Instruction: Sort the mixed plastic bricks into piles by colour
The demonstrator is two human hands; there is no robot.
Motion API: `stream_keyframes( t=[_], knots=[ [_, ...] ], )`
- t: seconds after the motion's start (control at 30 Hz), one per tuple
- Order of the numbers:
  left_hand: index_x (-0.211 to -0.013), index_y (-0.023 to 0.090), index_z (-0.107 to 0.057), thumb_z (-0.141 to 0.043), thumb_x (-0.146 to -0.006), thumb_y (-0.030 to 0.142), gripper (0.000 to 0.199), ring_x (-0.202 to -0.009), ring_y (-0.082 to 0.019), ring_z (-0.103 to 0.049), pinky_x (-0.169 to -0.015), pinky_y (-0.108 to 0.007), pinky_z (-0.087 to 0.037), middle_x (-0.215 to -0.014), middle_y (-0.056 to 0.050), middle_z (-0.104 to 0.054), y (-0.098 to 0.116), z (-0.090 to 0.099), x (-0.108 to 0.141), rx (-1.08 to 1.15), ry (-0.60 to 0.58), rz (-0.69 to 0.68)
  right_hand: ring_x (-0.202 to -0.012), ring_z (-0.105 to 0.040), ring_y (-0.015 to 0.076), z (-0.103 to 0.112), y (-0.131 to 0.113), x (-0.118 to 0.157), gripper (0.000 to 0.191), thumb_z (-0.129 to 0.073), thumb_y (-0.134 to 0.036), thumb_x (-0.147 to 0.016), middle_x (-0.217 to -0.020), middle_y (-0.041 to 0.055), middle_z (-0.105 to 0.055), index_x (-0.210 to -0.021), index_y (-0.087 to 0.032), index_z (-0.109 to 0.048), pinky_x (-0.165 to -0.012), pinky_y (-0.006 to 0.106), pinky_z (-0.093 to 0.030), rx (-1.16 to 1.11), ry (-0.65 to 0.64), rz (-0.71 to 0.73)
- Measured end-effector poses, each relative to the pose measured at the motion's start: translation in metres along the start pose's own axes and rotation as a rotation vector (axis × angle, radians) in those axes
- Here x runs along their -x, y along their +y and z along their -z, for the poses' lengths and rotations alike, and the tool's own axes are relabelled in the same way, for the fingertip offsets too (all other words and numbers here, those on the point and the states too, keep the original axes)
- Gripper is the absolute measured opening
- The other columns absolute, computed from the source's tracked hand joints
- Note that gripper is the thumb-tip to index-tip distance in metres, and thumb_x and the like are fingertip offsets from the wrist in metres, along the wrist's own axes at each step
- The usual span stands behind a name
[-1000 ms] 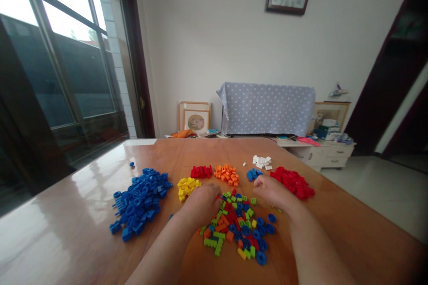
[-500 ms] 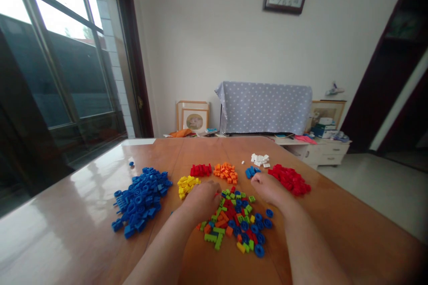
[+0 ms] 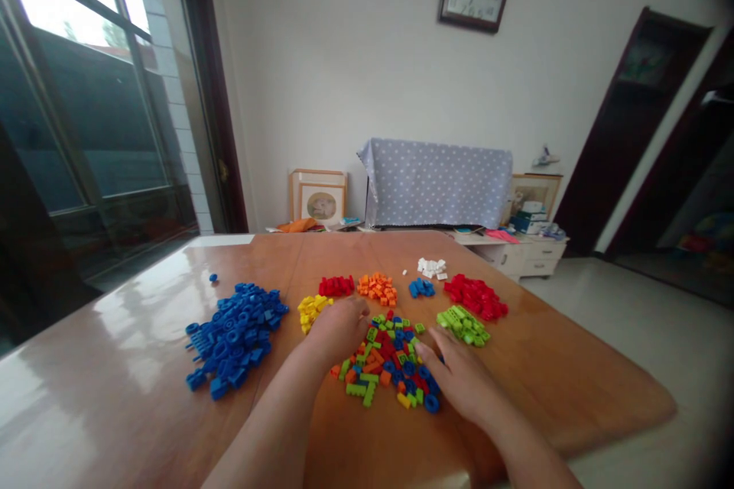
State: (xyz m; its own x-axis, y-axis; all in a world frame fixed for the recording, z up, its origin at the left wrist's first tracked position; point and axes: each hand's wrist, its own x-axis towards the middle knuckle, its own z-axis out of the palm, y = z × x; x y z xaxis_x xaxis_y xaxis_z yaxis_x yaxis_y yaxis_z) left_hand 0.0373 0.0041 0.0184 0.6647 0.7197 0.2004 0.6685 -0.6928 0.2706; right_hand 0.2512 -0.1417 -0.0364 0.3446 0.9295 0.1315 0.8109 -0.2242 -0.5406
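A mixed pile of small bricks [image 3: 375,359], green, red, orange and blue, lies at the centre of the wooden table. At its upper left is my left hand [image 3: 342,327], fingers curled together beside the yellow bricks [image 3: 313,311]; whatever its fingertips hold is too small to name. My right hand [image 3: 453,370] reaches over the pile's right side, thumb and fingers apart, with nothing visible between them. Just beyond it sits a group of light green bricks [image 3: 463,325].
Blue pieces [image 3: 238,336] form a large heap at left. Farther back are red bricks [image 3: 336,286], orange bricks [image 3: 377,289], small blue bricks [image 3: 421,288], white bricks [image 3: 432,269] and a red heap [image 3: 475,296]. One blue piece [image 3: 213,278] lies apart.
My right hand has come back from the small blue bricks to the mixed pile and its fingers have spread. The light green group is now uncovered. The view has turned slightly right.
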Motion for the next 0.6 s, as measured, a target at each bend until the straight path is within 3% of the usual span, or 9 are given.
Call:
stream_keyframes(
  t=[0.17,0.33,0.5,0.6],
  knots=[
    [-0.090,0.022,-0.067,-0.051,-0.086,0.026,0.017,-0.083,-0.021,-0.065,-0.066,-0.027,-0.040,-0.098,-0.007,-0.072,-0.002,-0.002,0.000,0.004,0.004,0.021,-0.153,-0.016,0.0315,-0.016,-0.012,0.019,0.082,-0.034,-0.070,-0.094,-0.162,0.0136,-0.032,-0.153,-0.013,-0.041,-0.124,0.048,-0.020,0.033,-0.053,0.027],
    [-0.086,0.021,-0.065,-0.050,-0.087,0.028,0.017,-0.080,-0.020,-0.065,-0.063,-0.027,-0.038,-0.093,-0.006,-0.072,-0.005,-0.008,-0.002,-0.004,0.023,0.002,-0.154,-0.011,0.0332,-0.026,-0.028,0.013,0.088,-0.031,-0.072,-0.093,-0.163,0.0141,-0.028,-0.155,-0.010,-0.037,-0.126,0.049,-0.015,0.073,-0.084,0.061],
    [-0.087,0.022,-0.065,-0.051,-0.088,0.030,0.016,-0.081,-0.019,-0.065,-0.063,-0.026,-0.037,-0.094,-0.006,-0.072,-0.010,-0.013,-0.005,-0.001,0.028,0.003,-0.153,-0.017,0.0339,-0.033,-0.031,0.008,0.086,-0.034,-0.070,-0.094,-0.162,0.0164,-0.031,-0.153,-0.007,-0.040,-0.125,0.051,-0.017,0.028,-0.052,0.091],
    [-0.086,0.022,-0.064,-0.051,-0.087,0.030,0.016,-0.080,-0.019,-0.064,-0.063,-0.027,-0.036,-0.092,-0.005,-0.072,-0.012,-0.016,-0.006,0.003,0.033,-0.012,-0.149,-0.030,0.0309,-0.028,-0.023,0.003,0.071,-0.036,-0.059,-0.098,-0.156,0.0151,-0.042,-0.148,-0.011,-0.048,-0.123,0.049,-0.025,-0.045,0.044,0.120]
  ],
)
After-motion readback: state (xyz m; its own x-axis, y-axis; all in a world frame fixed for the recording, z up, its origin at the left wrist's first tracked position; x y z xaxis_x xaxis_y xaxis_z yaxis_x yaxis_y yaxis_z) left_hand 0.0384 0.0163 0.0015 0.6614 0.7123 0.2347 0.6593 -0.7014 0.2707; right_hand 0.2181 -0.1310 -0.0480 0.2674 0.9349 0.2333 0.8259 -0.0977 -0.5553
